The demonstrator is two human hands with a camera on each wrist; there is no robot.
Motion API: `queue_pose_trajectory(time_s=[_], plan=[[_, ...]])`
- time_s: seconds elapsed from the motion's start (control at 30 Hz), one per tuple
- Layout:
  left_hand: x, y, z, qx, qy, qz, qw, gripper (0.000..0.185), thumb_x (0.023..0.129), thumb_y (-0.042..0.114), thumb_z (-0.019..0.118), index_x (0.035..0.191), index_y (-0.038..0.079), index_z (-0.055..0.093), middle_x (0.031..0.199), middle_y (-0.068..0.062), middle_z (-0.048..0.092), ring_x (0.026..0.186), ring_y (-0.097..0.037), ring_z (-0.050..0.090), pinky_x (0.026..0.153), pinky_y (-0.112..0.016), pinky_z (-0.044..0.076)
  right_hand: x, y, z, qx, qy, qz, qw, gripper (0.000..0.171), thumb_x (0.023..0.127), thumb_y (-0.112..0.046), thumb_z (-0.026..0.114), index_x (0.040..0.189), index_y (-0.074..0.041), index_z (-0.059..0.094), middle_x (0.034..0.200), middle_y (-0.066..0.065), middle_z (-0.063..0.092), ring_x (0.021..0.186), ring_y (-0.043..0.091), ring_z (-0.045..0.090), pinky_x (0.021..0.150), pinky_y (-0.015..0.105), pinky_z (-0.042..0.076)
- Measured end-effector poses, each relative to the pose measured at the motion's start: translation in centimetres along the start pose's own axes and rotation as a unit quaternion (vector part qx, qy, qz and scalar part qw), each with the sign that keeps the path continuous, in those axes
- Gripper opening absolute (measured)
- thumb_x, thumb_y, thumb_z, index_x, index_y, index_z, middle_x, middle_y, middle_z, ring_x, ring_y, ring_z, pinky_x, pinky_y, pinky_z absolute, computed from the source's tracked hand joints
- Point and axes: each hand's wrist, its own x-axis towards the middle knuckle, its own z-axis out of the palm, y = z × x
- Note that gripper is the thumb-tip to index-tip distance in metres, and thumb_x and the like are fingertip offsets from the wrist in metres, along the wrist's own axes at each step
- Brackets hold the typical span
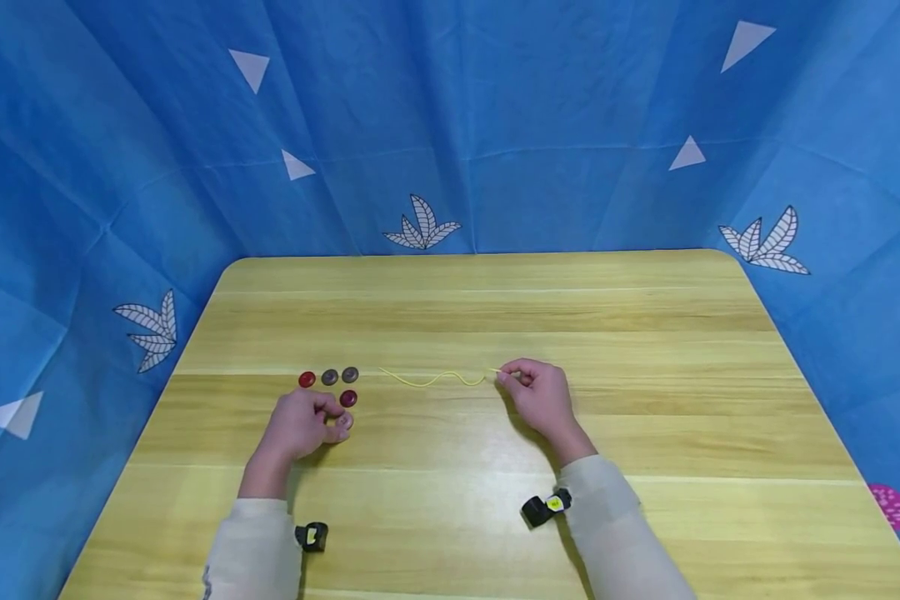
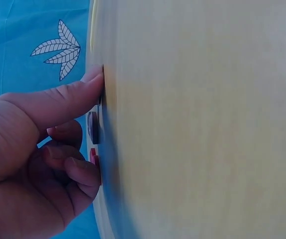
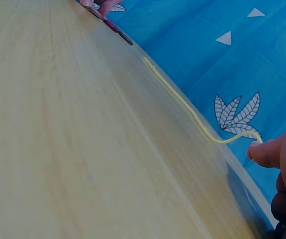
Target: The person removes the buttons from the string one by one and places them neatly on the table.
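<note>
On the wooden table, my left hand (image 1: 305, 423) has its thumb and forefinger at the edges of a pale pinkish-brown round button (image 1: 347, 421), pinching it. Just beyond that button lies a dark maroon one (image 1: 348, 398). Farther back, a red button (image 1: 307, 379) and two grey-brown buttons, one in the middle (image 1: 330, 377) and one at the right (image 1: 350, 375), form a row. My right hand (image 1: 542, 395) pinches one end of a thin yellow cord (image 1: 427, 384) between thumb and forefinger. The cord stretches in a wavy line across the table toward the buttons.
The light wooden table (image 1: 450, 308) has rounded far corners. Blue cloth (image 1: 540, 100) with white triangles and leaf prints hangs behind it and at both sides. A small black strap device sits at the left wrist (image 1: 312, 537) and right wrist (image 1: 546, 507).
</note>
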Motion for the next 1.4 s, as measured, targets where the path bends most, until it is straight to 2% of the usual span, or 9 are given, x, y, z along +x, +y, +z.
queue_pose_trajectory(time_s=[0.2,0.37,0.57,0.7,0.87,1.07,1.17,1.3,1.4], plan=[[0.1,0.0,0.1,0.004,-0.004,-0.002,1.0000,0.021,0.071,0.006,0.090,0.079,0.013,0.072,0.068,0.000,0.053,0.067,-0.018,0.046,0.065,-0.035,0.036,-0.1,0.0,-0.1,-0.004,-0.001,0.003,1.000,0.005,0.090,-0.012,0.075,0.086,-0.009,0.077,0.054,-0.003,0.040,0.049,0.013,0.035,0.059,0.033,0.039],[0.0,0.0,0.0,0.007,-0.008,-0.012,0.9999,0.024,0.070,0.009,0.091,0.085,0.012,0.073,0.068,-0.002,0.050,0.066,-0.019,0.045,0.064,-0.035,0.036,-0.1,0.0,0.0,-0.012,-0.002,0.004,1.000,0.005,0.090,-0.013,0.075,0.088,-0.010,0.077,0.054,-0.003,0.042,0.048,0.012,0.036,0.056,0.032,0.037],[-0.3,0.0,-0.3,0.028,-0.012,-0.007,0.9995,0.035,0.067,0.015,0.094,0.095,0.009,0.073,0.070,-0.003,0.050,0.067,-0.019,0.046,0.063,-0.035,0.036,-0.1,0.1,0.3,-0.014,-0.005,0.001,1.000,0.004,0.089,-0.012,0.075,0.089,-0.010,0.078,0.053,-0.003,0.041,0.047,0.011,0.035,0.054,0.032,0.036],[-0.5,0.2,-0.7,0.031,-0.013,-0.004,0.9994,0.042,0.070,0.018,0.093,0.104,0.005,0.073,0.071,-0.003,0.051,0.066,-0.019,0.046,0.063,-0.035,0.037,-0.1,0.2,0.4,-0.006,-0.006,0.003,1.000,0.004,0.090,-0.014,0.075,0.090,-0.011,0.078,0.052,-0.004,0.040,0.047,0.012,0.033,0.054,0.033,0.036],[-0.2,1.8,-1.2,0.030,0.009,0.021,0.9993,0.041,0.076,0.020,0.089,0.109,0.002,0.073,0.066,-0.002,0.047,0.059,-0.017,0.042,0.057,-0.034,0.035,0.1,0.3,0.3,-0.013,-0.004,0.001,1.000,0.006,0.091,-0.015,0.075,0.093,-0.010,0.079,0.051,-0.004,0.038,0.046,0.011,0.031,0.054,0.033,0.037],[0.7,4.2,-1.1,0.018,0.063,0.061,0.9960,0.030,0.089,0.025,0.077,0.110,0.004,0.074,0.059,-0.001,0.042,0.050,-0.017,0.037,0.049,-0.032,0.032,0.2,0.4,-0.4,-0.070,-0.011,-0.015,0.997,0.010,0.094,-0.016,0.072,0.097,-0.008,0.079,0.049,-0.005,0.038,0.043,0.008,0.029,0.050,0.031,0.035],[1.1,5.1,-0.8,0.003,0.083,0.075,0.9937,0.030,0.094,0.028,0.071,0.112,0.004,0.073,0.059,-0.002,0.044,0.048,-0.018,0.037,0.051,-0.034,0.035,0.1,0.5,-1.0,-0.113,-0.008,-0.013,0.994,0.010,0.094,-0.015,0.072,0.096,-0.008,0.079,0.049,-0.006,0.040,0.043,0.008,0.032,0.050,0.031,0.037],[1.3,5.9,-0.2,-0.015,0.091,0.085,0.9922,0.030,0.095,0.026,0.069,0.116,0.004,0.071,0.059,-0.002,0.045,0.046,-0.018,0.042,0.056,-0.035,0.041,-0.5,0.8,-2.0,-0.167,-0.012,-0.002,0.986,0.010,0.092,-0.016,0.073,0.096,-0.009,0.079,0.050,-0.007,0.046,0.044,0.009,0.038,0.050,0.033,0.040],[1.5,6.6,0.3,-0.004,0.097,0.102,0.9900,0.030,0.096,0.025,0.069,0.116,0.003,0.071,0.062,-0.001,0.047,0.047,-0.016,0.042,0.055,-0.034,0.039,-0.7,0.9,-2.9,-0.187,-0.036,-0.009,0.982,0.011,0.091,-0.015,0.074,0.099,-0.008,0.079,0.052,-0.007,0.048,0.046,0.011,0.039,0.051,0.033,0.039]])
